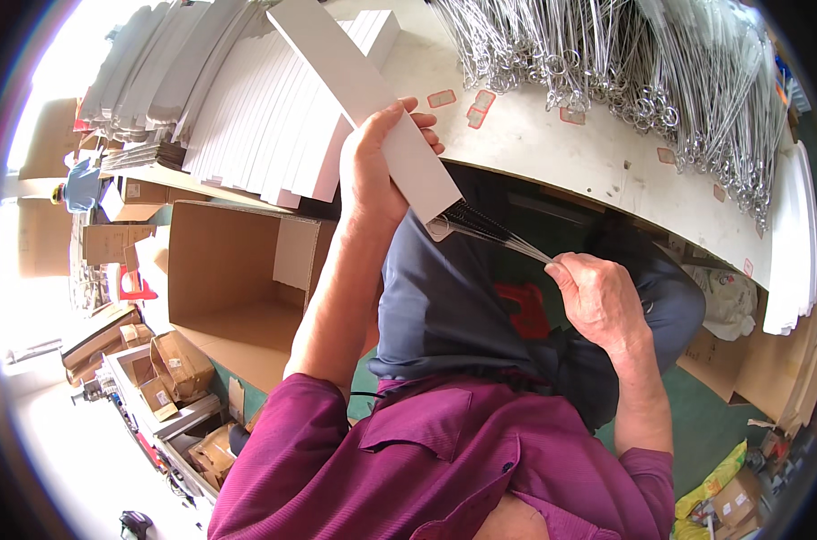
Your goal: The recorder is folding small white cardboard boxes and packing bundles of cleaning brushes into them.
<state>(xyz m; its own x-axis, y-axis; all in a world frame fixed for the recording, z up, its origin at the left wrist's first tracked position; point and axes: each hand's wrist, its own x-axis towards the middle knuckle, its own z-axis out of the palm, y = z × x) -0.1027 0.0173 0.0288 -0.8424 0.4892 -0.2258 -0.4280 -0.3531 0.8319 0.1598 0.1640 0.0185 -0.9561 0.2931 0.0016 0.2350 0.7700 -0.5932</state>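
Note:
My left hand [374,166] is wrapped round a long, narrow white box [419,173], which slants from the upper left down toward my lap. At the box's lower end, several thin wire brushes [480,221] with black bristles stick partly out, their other ends hidden inside. A small pale tab [438,229] shows beside them at the opening. My right hand [597,299] is closed in a pinch on the bare wire ends of the brushes, to the right of the box and lower than it.
Rows of white boxes [264,117] stand on the worktable [516,148] at the left. Bundles of looped metal wires [606,72] cover its far right, with small red-edged labels [481,108] nearby. Below on the left is an open cardboard carton [233,261]; white sheets [794,243] hang at the right edge.

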